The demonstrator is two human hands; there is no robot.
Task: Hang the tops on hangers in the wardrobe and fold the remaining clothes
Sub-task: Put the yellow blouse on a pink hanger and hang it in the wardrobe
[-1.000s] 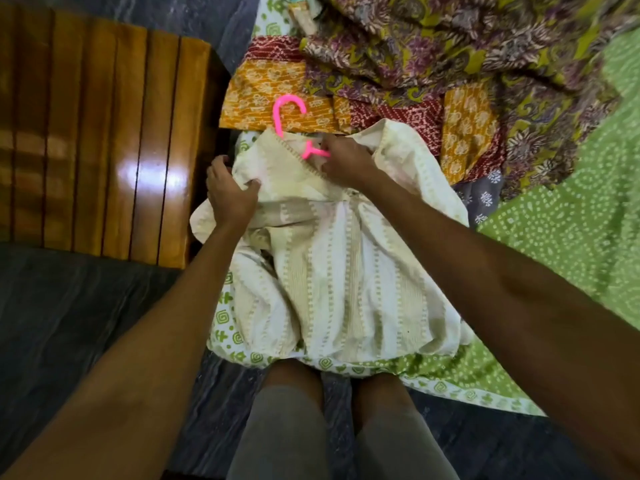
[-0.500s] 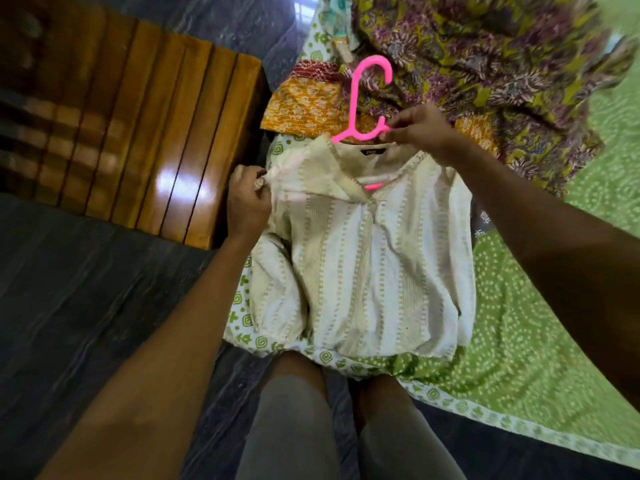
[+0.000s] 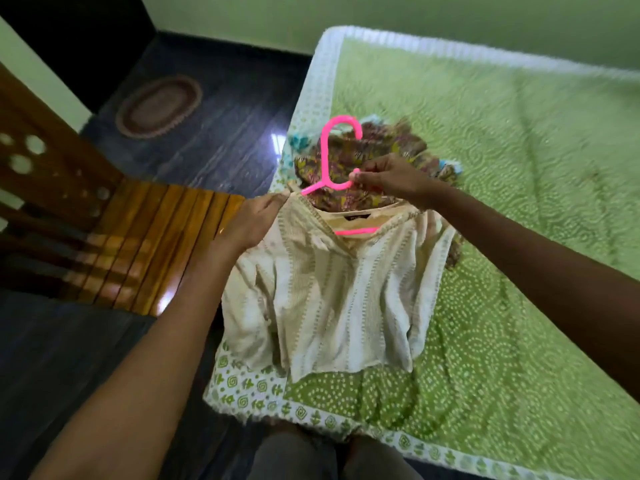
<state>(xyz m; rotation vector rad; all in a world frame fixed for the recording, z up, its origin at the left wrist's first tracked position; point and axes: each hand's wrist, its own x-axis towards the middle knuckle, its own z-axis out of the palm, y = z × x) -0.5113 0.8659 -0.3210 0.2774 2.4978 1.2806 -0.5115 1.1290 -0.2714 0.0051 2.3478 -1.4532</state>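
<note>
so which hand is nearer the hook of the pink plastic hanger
Right. The right hand pinches the pink plastic hanger just below its hook; the left hand grips the cream striped top at its shoulder, lower and further left.

Both forearms bare, no sleeves showing; grey trousers on the legs.

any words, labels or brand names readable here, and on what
No text here can be read.
Dark neck label inside the cream top on the pink hanger: its lettering is too small and blurred to read.
</note>
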